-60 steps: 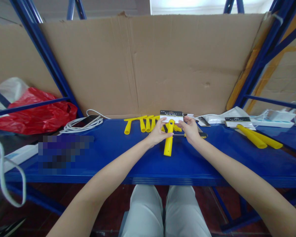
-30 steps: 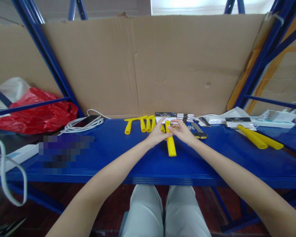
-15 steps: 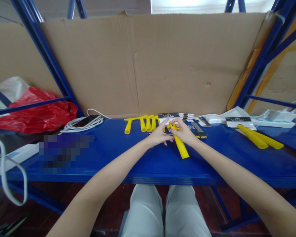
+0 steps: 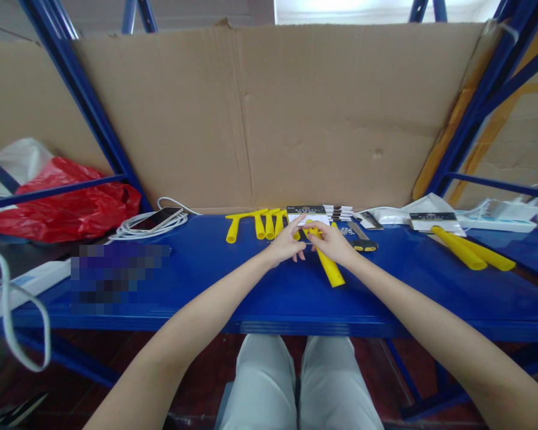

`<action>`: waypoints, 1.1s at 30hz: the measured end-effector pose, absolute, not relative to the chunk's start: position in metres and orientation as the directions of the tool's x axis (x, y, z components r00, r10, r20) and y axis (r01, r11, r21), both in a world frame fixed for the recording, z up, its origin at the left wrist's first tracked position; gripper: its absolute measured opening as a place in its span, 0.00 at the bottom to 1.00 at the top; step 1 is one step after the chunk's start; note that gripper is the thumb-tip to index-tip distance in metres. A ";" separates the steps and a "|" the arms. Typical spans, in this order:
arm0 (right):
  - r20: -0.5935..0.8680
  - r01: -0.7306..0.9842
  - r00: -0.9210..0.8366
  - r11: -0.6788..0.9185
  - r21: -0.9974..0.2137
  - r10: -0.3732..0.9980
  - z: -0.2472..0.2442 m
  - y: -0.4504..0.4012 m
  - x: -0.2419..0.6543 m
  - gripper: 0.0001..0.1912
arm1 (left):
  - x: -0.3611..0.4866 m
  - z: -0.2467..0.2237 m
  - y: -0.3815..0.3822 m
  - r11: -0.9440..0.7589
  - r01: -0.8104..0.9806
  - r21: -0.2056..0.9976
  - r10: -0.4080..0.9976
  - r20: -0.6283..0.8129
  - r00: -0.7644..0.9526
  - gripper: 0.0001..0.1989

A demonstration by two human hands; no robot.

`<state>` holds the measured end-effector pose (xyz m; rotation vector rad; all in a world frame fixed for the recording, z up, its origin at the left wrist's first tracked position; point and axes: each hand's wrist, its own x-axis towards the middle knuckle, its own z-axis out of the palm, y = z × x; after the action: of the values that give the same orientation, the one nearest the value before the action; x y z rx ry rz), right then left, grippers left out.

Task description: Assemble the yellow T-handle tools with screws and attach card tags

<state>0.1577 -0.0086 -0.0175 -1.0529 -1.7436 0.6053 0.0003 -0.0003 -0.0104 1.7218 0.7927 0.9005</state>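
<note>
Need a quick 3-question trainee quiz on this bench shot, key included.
1. Multiple choice: what colour is the shiny plastic bag at far left? a) green b) red c) black
2. True or false: the coiled white cable lies to the right of the tool with the black-and-yellow handle.
3. Short answer: what is the person's right hand holding?

Key:
1. b
2. False; it lies to the left.
3. A yellow tubular piece.

Free room along the front of the blue tabletop (image 4: 233, 304), held yellow handle (image 4: 330, 270) and cardboard wall (image 4: 323, 119) in the way behind
</note>
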 end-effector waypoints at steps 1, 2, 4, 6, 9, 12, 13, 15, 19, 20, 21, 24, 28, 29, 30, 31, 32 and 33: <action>0.504 0.428 -0.146 0.514 -0.743 0.851 -0.016 -0.010 0.157 0.14 | 0.000 -0.010 0.000 -0.292 0.097 0.952 0.837 0.205 0.507 0.50; 0.525 0.474 -0.143 0.524 -0.707 0.839 -0.015 -0.011 0.157 0.14 | 0.000 -0.010 0.000 -0.295 0.101 0.950 0.838 0.206 0.506 0.51; 0.558 0.542 -0.142 0.536 -0.647 0.818 -0.013 -0.012 0.156 0.15 | 0.000 -0.010 -0.001 -0.303 0.115 0.946 0.839 0.207 0.504 0.51; 0.571 0.567 -0.146 0.541 -0.621 0.808 -0.013 -0.013 0.156 0.16 | 0.000 -0.010 0.000 -0.312 0.123 0.942 0.839 0.212 0.502 0.52; 0.570 0.522 -0.146 0.553 -0.650 0.808 -0.013 -0.012 0.156 0.17 | -0.001 -0.010 0.000 -0.323 0.114 0.939 0.835 0.226 0.502 0.51; 0.565 0.469 -0.136 0.556 -0.687 0.814 -0.015 -0.011 0.157 0.18 | -0.001 -0.011 0.001 -0.321 0.093 0.942 0.828 0.232 0.510 0.51; 0.560 0.469 -0.134 0.550 -0.691 0.817 -0.015 -0.011 0.157 0.18 | -0.002 -0.010 0.001 -0.317 0.087 0.944 0.827 0.230 0.513 0.50; 0.541 0.493 -0.128 0.526 -0.693 0.831 -0.016 -0.010 0.159 0.19 | -0.002 -0.010 0.001 -0.307 0.077 0.949 0.828 0.226 0.514 0.50; 0.530 0.599 -0.063 0.457 -0.657 0.845 -0.008 -0.005 0.173 0.21 | -0.002 -0.009 0.000 -0.302 0.076 0.950 0.834 0.225 0.505 0.46; 0.544 0.632 -0.032 0.439 -0.639 0.838 -0.003 -0.002 0.181 0.21 | -0.002 -0.009 0.000 -0.305 0.080 0.949 0.834 0.225 0.504 0.46; 0.555 0.656 0.001 0.418 -0.628 0.832 0.002 0.002 0.190 0.21 | -0.002 -0.009 0.000 -0.307 0.087 0.948 0.834 0.224 0.505 0.45; 0.568 0.705 0.115 0.336 -0.625 0.815 0.023 0.012 0.230 0.22 | -0.002 -0.010 0.000 -0.313 0.117 0.942 0.839 0.217 0.500 0.44; 0.531 0.895 0.187 0.079 -0.438 0.826 0.049 0.016 0.295 0.20 | 0.000 -0.014 -0.001 -0.317 0.157 0.935 0.850 0.208 0.483 0.43; 0.486 0.922 0.218 -0.016 -0.387 0.846 0.054 0.015 0.311 0.19 | 0.000 -0.015 -0.001 -0.319 0.166 0.933 0.851 0.205 0.483 0.43; 0.442 0.941 0.236 -0.090 -0.327 0.866 0.058 0.014 0.327 0.18 | 0.001 -0.016 -0.002 -0.321 0.175 0.931 0.851 0.202 0.485 0.43; 0.416 0.954 0.239 -0.131 -0.271 0.877 0.060 0.012 0.341 0.17 | 0.001 -0.017 -0.002 -0.323 0.185 0.928 0.850 0.199 0.487 0.43; 0.378 0.953 0.273 -0.196 -0.231 0.885 0.061 0.011 0.355 0.16 | 0.002 -0.018 -0.003 -0.326 0.192 0.925 0.850 0.198 0.489 0.43; 0.340 0.947 0.308 -0.252 -0.199 0.888 0.062 0.009 0.368 0.15 | 0.002 -0.019 -0.003 -0.330 0.200 0.923 0.849 0.197 0.491 0.42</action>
<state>0.3678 0.0095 0.0617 -2.2186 -1.6421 -0.2228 0.0024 -0.0032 -0.0188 1.8093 0.8811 0.8786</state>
